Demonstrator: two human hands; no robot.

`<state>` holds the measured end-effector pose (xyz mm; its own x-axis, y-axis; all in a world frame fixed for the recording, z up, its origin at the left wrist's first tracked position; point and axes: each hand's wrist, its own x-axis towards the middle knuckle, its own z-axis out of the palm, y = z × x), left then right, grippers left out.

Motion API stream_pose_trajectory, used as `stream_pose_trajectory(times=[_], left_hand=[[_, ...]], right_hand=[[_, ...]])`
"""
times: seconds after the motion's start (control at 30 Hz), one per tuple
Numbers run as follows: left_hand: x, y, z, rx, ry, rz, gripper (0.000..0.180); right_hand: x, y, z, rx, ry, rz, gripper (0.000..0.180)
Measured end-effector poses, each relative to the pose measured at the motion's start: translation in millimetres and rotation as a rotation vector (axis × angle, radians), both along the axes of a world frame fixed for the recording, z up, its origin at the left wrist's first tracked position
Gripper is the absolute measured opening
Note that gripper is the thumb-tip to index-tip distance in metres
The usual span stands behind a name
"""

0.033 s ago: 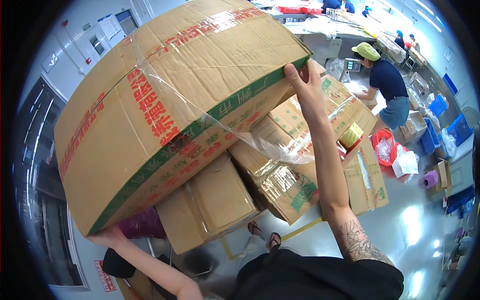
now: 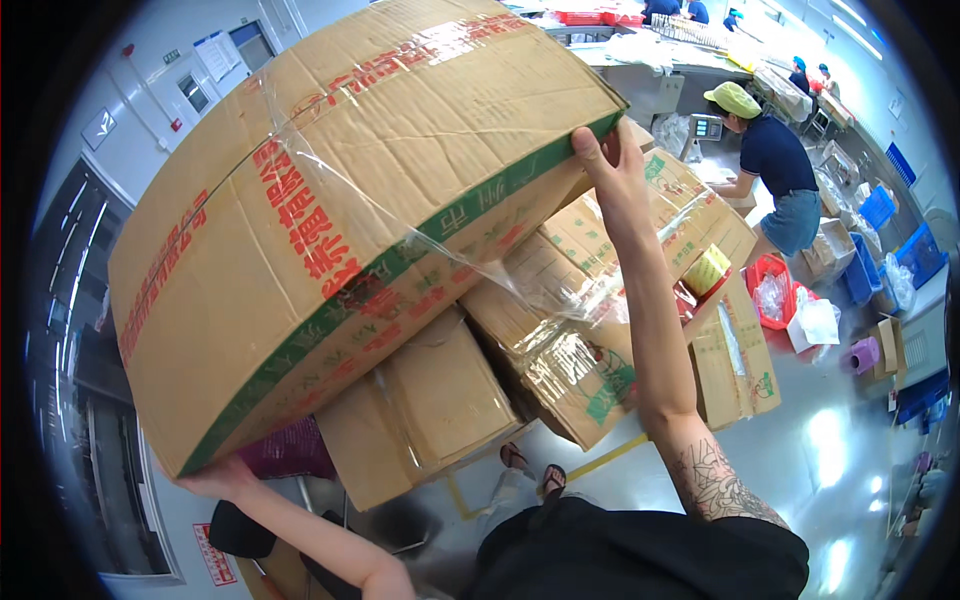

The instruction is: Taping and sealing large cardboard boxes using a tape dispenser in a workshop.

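Note:
A large brown carton (image 2: pixel 420 150) with red print, a green edge band and clear tape fills the upper left, tilted over smaller boxes. My right hand (image 2: pixel 612 172) grips its right corner, thumb on the near edge and fingers bent round the side. At the lower left corner, my left hand (image 2: pixel 218 477) is closed on the bottom edge, its fingers partly hidden beneath. A loose strip of clear tape (image 2: pixel 450 250) trails off the carton's near edge. Under it are a plain taped carton (image 2: pixel 420 405) and a taped carton with green print (image 2: pixel 570 375).
A yellow tape roll (image 2: pixel 707 270) sits on the boxes right of my forearm, above another carton (image 2: pixel 735 365). A person in a green cap (image 2: pixel 775 160) works at the back right. Red baskets (image 2: pixel 770 295) and blue crates (image 2: pixel 915 255) stand on the floor. A purple bag (image 2: pixel 290 450) shows below the carton.
The view has shifted very slightly. Both hands keep their hold on the large carton, which stays at almost the same tilt.

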<state>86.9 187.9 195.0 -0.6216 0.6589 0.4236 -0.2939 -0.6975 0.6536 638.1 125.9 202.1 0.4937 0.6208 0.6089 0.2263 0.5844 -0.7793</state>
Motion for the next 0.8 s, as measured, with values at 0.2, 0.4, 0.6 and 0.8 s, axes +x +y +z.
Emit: stream_pose_trajectory(times=[0.2, 0.4, 0.6, 0.8], left_hand=[[27.1, -2.5, 2.6, 0.123, 0.24, 0.06, 0.094], [29.1, 1.0, 2.2, 0.041, 0.296, 0.254, 0.089], [18.2, 4.2, -10.7, 0.012, 0.217, 0.157, 0.084], [30.0, 12.2, -1.7, -0.089, 0.105, 0.094, 0.077]], right_hand=[[-3.4, 2.3, -1.8, -0.031, 0.018, -0.057, 0.077], [-11.0, 0.6, 10.7, -0.051, -0.002, -0.089, 0.078], [-25.6, -19.7, 24.5, 0.002, -0.117, -0.079, 0.068], [-31.7, -22.3, 22.4, 0.076, -0.102, -0.136, 0.058]])
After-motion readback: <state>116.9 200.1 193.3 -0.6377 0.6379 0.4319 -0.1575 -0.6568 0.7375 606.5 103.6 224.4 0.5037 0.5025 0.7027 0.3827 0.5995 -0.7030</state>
